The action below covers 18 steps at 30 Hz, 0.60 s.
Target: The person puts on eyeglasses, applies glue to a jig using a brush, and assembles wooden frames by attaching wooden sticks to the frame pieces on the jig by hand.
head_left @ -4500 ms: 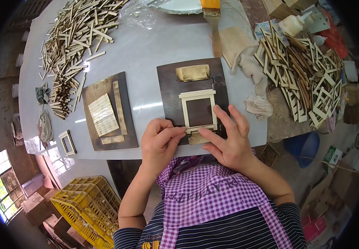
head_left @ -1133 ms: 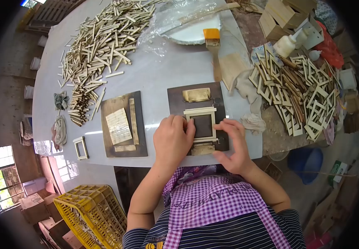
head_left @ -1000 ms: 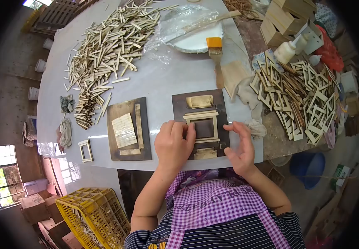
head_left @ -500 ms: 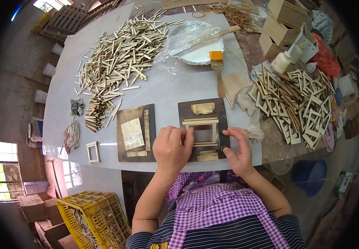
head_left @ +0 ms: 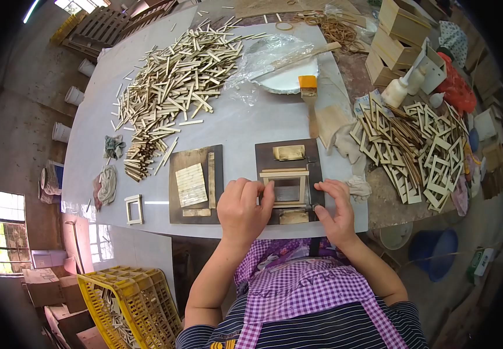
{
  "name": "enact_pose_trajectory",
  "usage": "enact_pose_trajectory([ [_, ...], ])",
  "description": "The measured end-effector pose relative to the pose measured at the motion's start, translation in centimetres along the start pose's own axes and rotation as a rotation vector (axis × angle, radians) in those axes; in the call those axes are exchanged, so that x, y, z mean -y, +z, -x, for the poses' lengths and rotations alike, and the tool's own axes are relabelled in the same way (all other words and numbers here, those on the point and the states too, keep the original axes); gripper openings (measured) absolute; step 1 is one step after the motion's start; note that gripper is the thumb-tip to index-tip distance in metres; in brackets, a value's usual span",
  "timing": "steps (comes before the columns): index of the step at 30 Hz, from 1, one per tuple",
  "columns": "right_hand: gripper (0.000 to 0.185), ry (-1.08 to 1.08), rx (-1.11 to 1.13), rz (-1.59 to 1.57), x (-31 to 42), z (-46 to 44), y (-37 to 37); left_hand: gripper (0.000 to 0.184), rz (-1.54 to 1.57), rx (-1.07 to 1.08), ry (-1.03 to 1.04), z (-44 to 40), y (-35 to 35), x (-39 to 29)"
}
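A pale wooden frame [head_left: 302, 187] lies on a dark board [head_left: 266, 152] with brass-coloured blocks at its top and bottom. My left hand [head_left: 244, 208] is at the frame's left side, its thumb and fingers closed around that edge, partly hiding it. My right hand [head_left: 337, 212] rests at the board's right edge, fingers curved and apart, with nothing between thumb and forefinger. To the left, a second dark board [head_left: 219, 180] bears a panel of pale strips [head_left: 191, 185]. A small loose frame [head_left: 134, 209] lies farther left.
A heap of wooden sticks [head_left: 176, 81] covers the back left. A brush [head_left: 309, 99] leans by a white dish [head_left: 283, 81]. At right are piled frames [head_left: 420, 151], glue bottles [head_left: 395, 92] and rags [head_left: 344, 142]. A yellow crate [head_left: 129, 291] stands below left.
The view has shifted, showing more of the table's far side. Compared with the earliest frame, my left hand has gone up the frame's left side and my right hand has drawn off to its right.
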State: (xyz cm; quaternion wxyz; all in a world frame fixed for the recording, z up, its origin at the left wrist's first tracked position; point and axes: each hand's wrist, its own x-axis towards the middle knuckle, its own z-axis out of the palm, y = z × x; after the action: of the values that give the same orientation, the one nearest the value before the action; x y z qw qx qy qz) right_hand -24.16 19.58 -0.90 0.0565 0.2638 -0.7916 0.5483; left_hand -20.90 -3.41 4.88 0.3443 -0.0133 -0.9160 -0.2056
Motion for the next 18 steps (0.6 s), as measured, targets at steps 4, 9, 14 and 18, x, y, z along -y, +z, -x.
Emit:
enact_pose_trajectory([
  [4,0.046,-0.014,0.010,0.061,0.4,-0.2,-0.2,0.023,-0.018,0.037,-0.016,-0.1,0.3,0.1],
  [9,0.044,-0.043,0.036,0.094,1.1,-0.8,-0.3,0.024,-0.036,0.108,-0.053,-0.2,1.3,0.6],
  [14,0.042,-0.075,0.092,0.198,1.3,-1.9,-0.6,0.027,-0.030,0.257,-0.154,-0.4,2.5,1.0],
  [18,0.045,-0.093,0.169,0.301,1.1,-2.7,-0.8,0.028,-0.023,0.409,-0.244,-0.8,3.4,1.2],
])
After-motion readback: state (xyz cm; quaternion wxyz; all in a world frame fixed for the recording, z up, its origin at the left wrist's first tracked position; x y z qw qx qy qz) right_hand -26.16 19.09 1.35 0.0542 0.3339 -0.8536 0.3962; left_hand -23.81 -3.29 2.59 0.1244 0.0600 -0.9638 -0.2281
